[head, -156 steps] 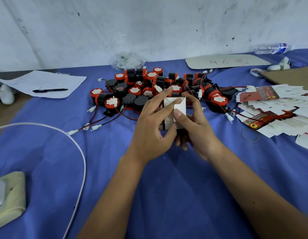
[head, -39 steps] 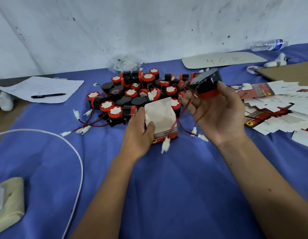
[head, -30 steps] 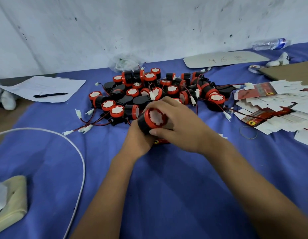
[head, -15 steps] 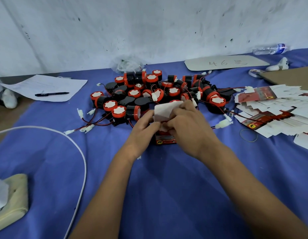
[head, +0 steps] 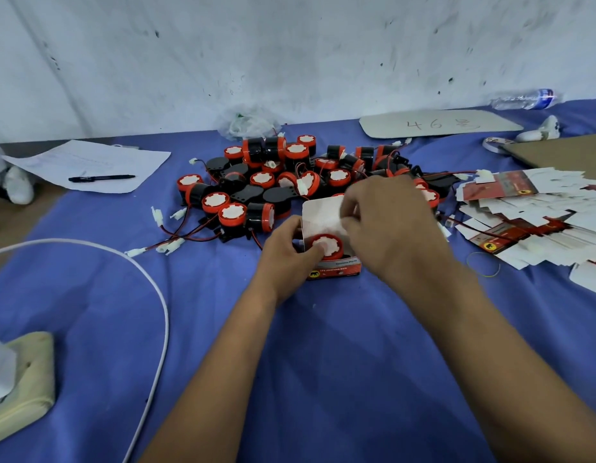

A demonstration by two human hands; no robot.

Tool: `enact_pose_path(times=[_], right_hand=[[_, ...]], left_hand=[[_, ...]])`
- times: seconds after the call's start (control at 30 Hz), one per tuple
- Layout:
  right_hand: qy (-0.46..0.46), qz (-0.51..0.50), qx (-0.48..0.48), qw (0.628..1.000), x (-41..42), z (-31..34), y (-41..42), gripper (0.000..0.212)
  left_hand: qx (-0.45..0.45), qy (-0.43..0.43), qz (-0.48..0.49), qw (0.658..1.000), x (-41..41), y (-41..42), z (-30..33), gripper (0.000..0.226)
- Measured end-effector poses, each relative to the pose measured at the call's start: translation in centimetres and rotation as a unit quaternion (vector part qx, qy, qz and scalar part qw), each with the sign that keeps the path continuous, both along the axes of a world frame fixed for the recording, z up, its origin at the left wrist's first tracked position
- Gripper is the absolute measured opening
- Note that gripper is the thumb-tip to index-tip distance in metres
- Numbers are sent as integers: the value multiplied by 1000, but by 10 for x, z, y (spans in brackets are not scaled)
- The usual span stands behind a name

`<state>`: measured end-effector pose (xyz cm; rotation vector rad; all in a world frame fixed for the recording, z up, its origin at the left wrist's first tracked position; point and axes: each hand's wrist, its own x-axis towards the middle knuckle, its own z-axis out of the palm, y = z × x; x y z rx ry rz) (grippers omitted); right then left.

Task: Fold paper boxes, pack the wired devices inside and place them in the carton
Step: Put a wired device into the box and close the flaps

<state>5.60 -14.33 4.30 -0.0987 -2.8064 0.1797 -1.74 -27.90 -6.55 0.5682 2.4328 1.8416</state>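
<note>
Between my two hands the paper box (head: 333, 267) stands on the blue desk (head: 323, 362), its red-and-white device (head: 326, 246) seated in the open top. My left hand (head: 288, 253) grips the box's left side, thumb curled over the device's rim. My right hand (head: 387, 225) pinches the raised white flap (head: 321, 215) at its far right edge, fingers bent round it. Just beyond my fingers, touching distance from the flap, lies the heap of wired devices (head: 290, 182), its loose wires and white plugs (head: 163, 247) trailing out left of my left hand. Right of my right hand the flat boxes (head: 537, 215) spread almost to my knuckles, a rubber band (head: 483, 264) beside them. Nearer me than both wrists the cloth lies bare; far off to my left a white cable (head: 156, 295) curves.
</note>
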Motion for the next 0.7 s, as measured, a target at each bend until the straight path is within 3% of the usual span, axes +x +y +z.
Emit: enact_pose_path(times=[0.07, 0.13, 0.33, 0.5, 0.7], right_hand=[[-31, 25, 9, 999, -11, -10, -14, 5], [-63, 41, 27, 997, -19, -22, -20, 14], [-130, 53, 35, 989, -42, -28, -16, 11], [-127, 7, 22, 992, -50, -20, -15, 26], [-159, 52, 72, 983, -53, -15, -16, 37]], left_hand=[[0, 12, -5, 1000, 2, 0, 0, 21], [-7, 22, -21, 999, 2, 0, 1, 15], [-29, 16, -54, 998, -2, -3, 1, 22], [-32, -2, -49, 998, -5, -3, 0, 28], [-57, 16, -56, 997, -3, -5, 2, 33]])
